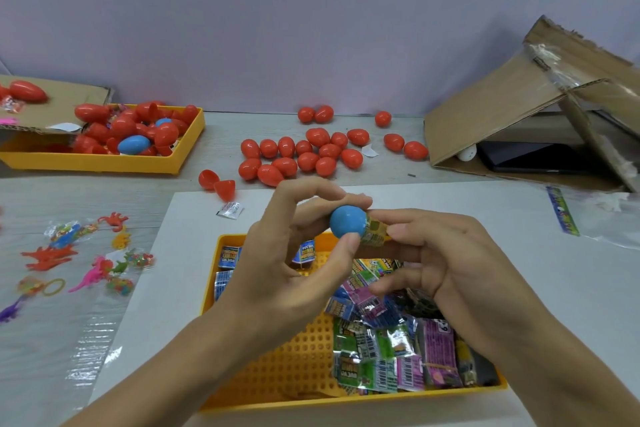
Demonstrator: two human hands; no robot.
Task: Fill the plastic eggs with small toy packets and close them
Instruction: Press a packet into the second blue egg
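The left hand (294, 253) held a blue egg half (348, 221) in a fingertip grip above the yellow tray (298, 350), while the right hand (446, 263) pinched a toy packet (375, 234) into its mouth. Filling was under way; next, the packet likely needed pushing fully in before capping.

Two bare forearms, no sleeves visible.

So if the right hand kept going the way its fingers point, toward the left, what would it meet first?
The right hand already pinches a yellow-green packet whose end sits at the mouth of the blue egg half. Pushing on would likely drive the packet deeper into that half, held by the left hand.
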